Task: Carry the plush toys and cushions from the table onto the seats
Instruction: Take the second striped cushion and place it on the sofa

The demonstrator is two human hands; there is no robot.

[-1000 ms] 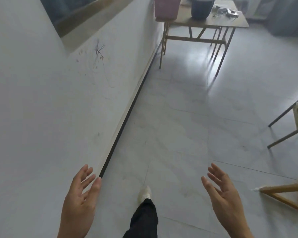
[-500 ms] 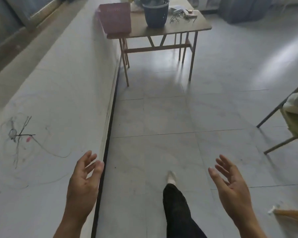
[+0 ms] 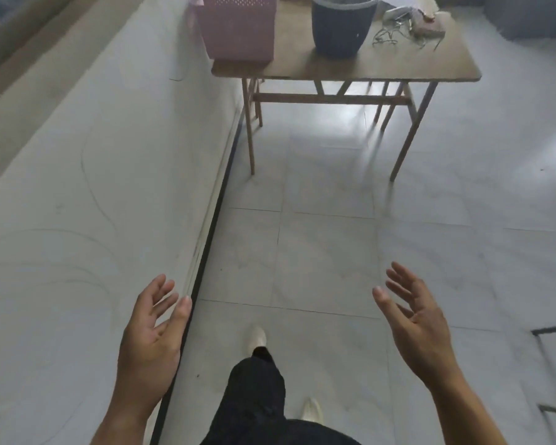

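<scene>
two hands empty, fingers loosely spread: left hand (image 3: 151, 335), right hand (image 3: 421, 329). table (image 3: 398, 65) straight ahead, well apart, roughly midway between them; no plush toys visible.

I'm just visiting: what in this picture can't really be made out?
All in the head view:
1. The pink basket: the top edge cuts it off and its wall hides the contents.
2. The dark bin: the top edge cuts its rim, so the contents are unclear.
3. The small clutter on the table: blurred and too small to name.
4. The dark frame: cut off by the right edge, unidentifiable.
</scene>
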